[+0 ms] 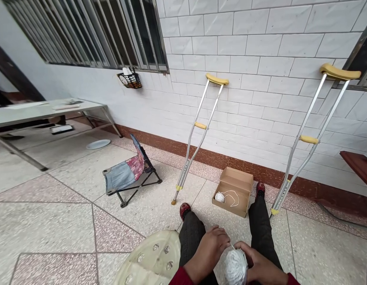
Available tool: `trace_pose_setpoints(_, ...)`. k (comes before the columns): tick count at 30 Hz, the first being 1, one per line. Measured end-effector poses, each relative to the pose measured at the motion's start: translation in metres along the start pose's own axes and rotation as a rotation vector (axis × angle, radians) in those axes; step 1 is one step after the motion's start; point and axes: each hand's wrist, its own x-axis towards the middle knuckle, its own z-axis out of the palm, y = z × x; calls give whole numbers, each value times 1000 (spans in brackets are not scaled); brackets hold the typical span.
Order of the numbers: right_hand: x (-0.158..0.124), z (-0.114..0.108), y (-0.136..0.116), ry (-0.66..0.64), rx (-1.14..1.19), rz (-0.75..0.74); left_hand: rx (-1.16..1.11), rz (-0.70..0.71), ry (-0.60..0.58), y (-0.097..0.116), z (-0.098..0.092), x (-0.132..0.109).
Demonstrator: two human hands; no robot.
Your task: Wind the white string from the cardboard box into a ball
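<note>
- One yarn ball (236,268) grasped by right hand (262,264)
- Left hand (211,248) pinching its strand (232,246)
- Another ball (219,197) inside box (229,208), by left edge
- Two crutches (200,125) flanking it

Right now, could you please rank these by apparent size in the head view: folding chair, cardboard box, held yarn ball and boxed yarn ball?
1. Folding chair
2. Cardboard box
3. Held yarn ball, enlarged by nearness to the camera
4. Boxed yarn ball
</note>
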Motion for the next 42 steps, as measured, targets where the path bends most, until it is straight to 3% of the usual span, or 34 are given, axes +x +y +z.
trace_pose_setpoints(3, -15, 8, -30, 79, 117, -97, -169, -25, 4, 9, -5, -2)
trace_pose_setpoints(7, -25, 13, -53, 92, 169, -167, -355, -94, -41, 15, 8, -8)
trace_pose_setpoints(12, -28, 16, -66, 101, 220, -218, -646, -192, -66, 8, 25, -12)
trace_pose_setpoints(17, -31, -2, -66, 104, 329, -267, -851, -222, 2, -2, 22, -15)
trace_pose_setpoints(21, -41, -27, -65, 161, 451, -319, -797, -286, 38, -22, 19, -20)
trace_pose_setpoints(24, -50, -40, -73, 269, 529, -331, -755, -261, -35, -44, 18, -23)
trace_pose_setpoints(27, -51, -41, -83, 403, 573, -386, -488, -286, -85, -57, 10, -19)
trace_pose_setpoints(30, -39, -29, -85, 381, 395, -343, -154, -303, 19, -43, -5, -3)
trace_pose_setpoints(32, -27, -18, -82, 350, 249, -272, -155, -200, 82, -20, -14, 10)
trace_pose_setpoints(34, -16, -9, -78, 337, 201, -234, -309, -86, 121, 5, -18, 20)
trace_pose_setpoints(37, -10, -3, -75, 301, 248, -241, -712, -71, 130, 32, -14, 25)
trace_pose_setpoints(39, -13, -2, -75, 275, 295, -242, -929, -102, 106, 39, -9, 25)
trace_pose_setpoints(42, -20, -1, -73, 244, 350, -222, -999, -113, 93, 41, -4, 25)
